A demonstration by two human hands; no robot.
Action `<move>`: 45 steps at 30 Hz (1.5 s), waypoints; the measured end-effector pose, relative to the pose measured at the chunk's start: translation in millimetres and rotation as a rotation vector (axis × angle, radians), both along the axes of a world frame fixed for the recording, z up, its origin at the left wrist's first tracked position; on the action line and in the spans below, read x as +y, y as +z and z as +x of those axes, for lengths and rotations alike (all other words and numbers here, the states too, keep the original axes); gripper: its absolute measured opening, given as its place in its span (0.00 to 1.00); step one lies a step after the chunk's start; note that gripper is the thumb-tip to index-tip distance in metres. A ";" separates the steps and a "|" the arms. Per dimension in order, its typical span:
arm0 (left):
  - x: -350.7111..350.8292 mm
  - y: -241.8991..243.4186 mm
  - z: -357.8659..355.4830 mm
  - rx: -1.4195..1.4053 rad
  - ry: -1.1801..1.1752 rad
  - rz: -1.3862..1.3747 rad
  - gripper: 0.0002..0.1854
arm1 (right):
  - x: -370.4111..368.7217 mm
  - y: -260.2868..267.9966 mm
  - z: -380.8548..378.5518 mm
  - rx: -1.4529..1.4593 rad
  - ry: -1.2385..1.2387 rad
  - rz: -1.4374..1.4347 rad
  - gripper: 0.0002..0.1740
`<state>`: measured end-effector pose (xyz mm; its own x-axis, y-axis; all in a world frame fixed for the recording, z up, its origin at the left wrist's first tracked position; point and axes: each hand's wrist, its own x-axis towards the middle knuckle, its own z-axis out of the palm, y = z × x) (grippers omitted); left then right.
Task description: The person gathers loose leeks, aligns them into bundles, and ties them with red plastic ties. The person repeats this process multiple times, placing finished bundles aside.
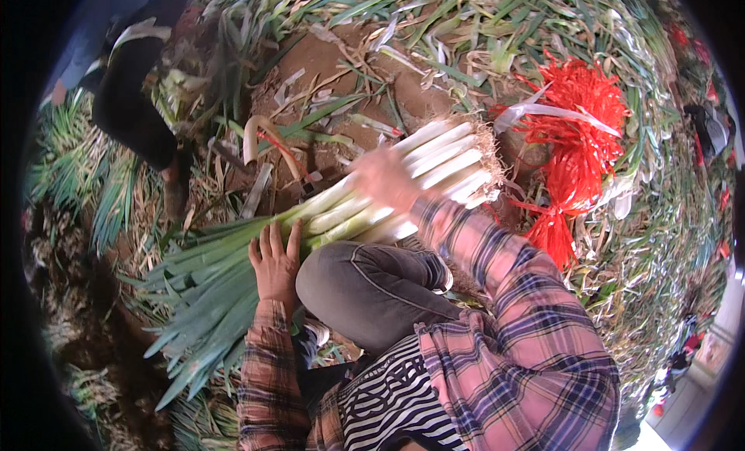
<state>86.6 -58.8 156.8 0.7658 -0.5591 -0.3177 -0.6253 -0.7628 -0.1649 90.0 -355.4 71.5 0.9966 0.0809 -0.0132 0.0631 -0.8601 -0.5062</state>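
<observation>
A thick bundle of long green onions [343, 215] lies slantwise before me, its white stalks and hairy roots at the upper right. The dark green leaves [215, 294] fan out to the lower left. My left hand [276, 259] rests flat on the bundle where the stalks turn green, fingers spread. Over the white stalks is my right hand [384, 180], blurred; whether its fingers grip any of them is unclear. My bent knee [343, 288] is right against the near side of the bundle.
Red plastic strips [576, 131], gathered into a hank, lie right of the roots. Beyond the bundle is a curved tan handle [259, 136] with a red strip. Loose leaves [489, 37] litter the soil. Another person's dark-clad leg [134, 101] is at upper left, near more onions [110, 183].
</observation>
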 end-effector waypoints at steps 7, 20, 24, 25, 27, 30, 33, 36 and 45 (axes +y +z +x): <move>-2.3 6.5 -3.5 0.000 0.029 -0.122 0.35 | -102.6 -15.0 -28.7 0.103 -0.186 -0.105 0.21; -3.2 9.6 -2.1 0.015 0.037 -0.175 0.36 | 9.5 8.8 -19.8 -0.085 0.044 -0.027 0.26; 0.9 -6.7 -4.8 -0.055 0.027 -0.152 0.33 | 82.7 6.3 -16.0 -0.210 0.241 0.002 0.31; 2.0 -10.9 -5.2 -0.074 0.021 -0.181 0.32 | 84.7 5.8 -16.2 -0.267 0.230 -0.003 0.31; 4.0 -19.3 -5.2 -0.120 0.006 -0.258 0.30 | 84.0 5.8 -16.0 -0.277 0.242 -0.050 0.29; 6.9 -28.1 -5.3 -0.210 -0.022 -0.312 0.28 | 81.9 10.0 -14.5 -0.256 0.248 0.003 0.29; 10.4 -36.1 -4.3 -0.221 -0.039 -0.339 0.27 | 95.7 12.3 -13.2 -0.230 0.210 -0.041 0.29; 10.0 -39.1 -5.1 -0.229 -0.029 -0.269 0.28 | 110.3 11.2 -14.0 -0.268 0.294 0.012 0.30; 52.8 9.2 -34.3 -0.166 0.101 -0.095 0.35 | 113.2 9.7 -20.6 -0.330 0.257 -0.001 0.30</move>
